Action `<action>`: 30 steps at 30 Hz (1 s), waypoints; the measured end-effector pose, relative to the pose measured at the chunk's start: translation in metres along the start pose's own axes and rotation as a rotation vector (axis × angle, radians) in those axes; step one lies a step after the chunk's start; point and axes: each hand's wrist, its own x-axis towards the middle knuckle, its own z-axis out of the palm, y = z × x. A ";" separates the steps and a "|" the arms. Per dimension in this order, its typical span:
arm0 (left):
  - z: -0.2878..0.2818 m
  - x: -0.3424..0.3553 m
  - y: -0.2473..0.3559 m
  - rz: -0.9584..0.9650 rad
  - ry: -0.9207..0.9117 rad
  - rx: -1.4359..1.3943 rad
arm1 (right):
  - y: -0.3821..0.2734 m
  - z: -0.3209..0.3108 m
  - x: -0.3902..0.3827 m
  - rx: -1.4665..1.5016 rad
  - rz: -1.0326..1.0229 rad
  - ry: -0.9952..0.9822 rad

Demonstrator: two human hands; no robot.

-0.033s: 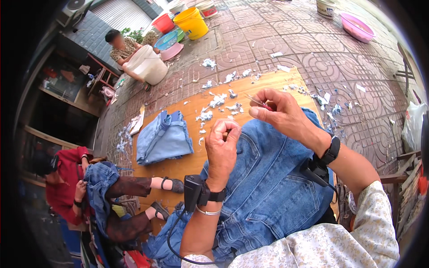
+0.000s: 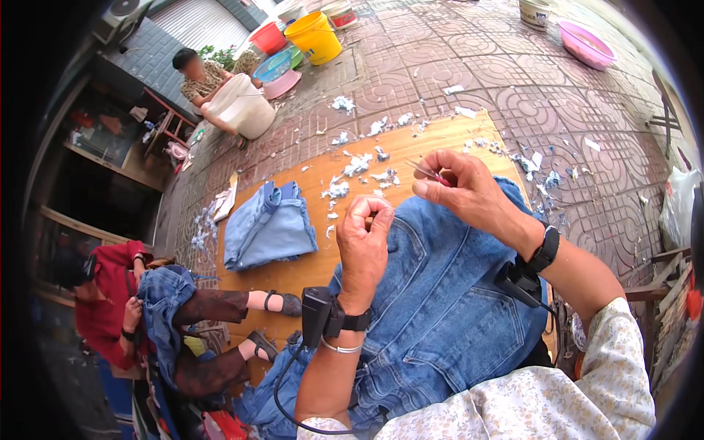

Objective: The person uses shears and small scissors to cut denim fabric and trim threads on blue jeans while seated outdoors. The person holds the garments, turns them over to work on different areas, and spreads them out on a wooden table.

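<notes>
Blue denim jeans [image 2: 447,293] lie across my lap, with seams and a pocket showing. My left hand [image 2: 364,242] is closed in a pinch above them; whatever its fingertips hold is hidden or too small to make out. Higher and to the right, my right hand [image 2: 462,180] grips small thread snips [image 2: 433,174], with thin metal tips pointing left and a bit of red at the fingers. The tips are apart from my left hand. A folded pair of light blue jeans [image 2: 268,227] rests on the wooden board [image 2: 308,183] to the left.
Pale blue and white scraps [image 2: 357,165] litter the board and paving. At left, a person in red [image 2: 110,308] handles denim, feet on the board. Farther back, another person [image 2: 209,81] sits by a white bucket [image 2: 246,106]. A yellow bucket [image 2: 314,37] and pink basin [image 2: 587,45] stand beyond.
My right hand and the snips have shifted very slightly right and down. My left hand and the jeans look the same.
</notes>
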 end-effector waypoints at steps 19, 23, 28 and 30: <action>0.004 -0.002 -0.001 0.003 0.026 -0.137 | -0.014 -0.006 -0.017 -0.181 -0.068 -0.336; 0.004 -0.002 -0.004 0.024 0.033 -0.155 | -0.014 -0.004 -0.015 -0.230 -0.091 -0.343; 0.004 -0.003 -0.002 0.028 0.044 -0.119 | -0.015 -0.002 -0.011 -0.267 -0.054 -0.352; 0.004 -0.003 -0.003 0.034 0.041 -0.116 | -0.015 -0.001 -0.009 -0.260 -0.042 -0.356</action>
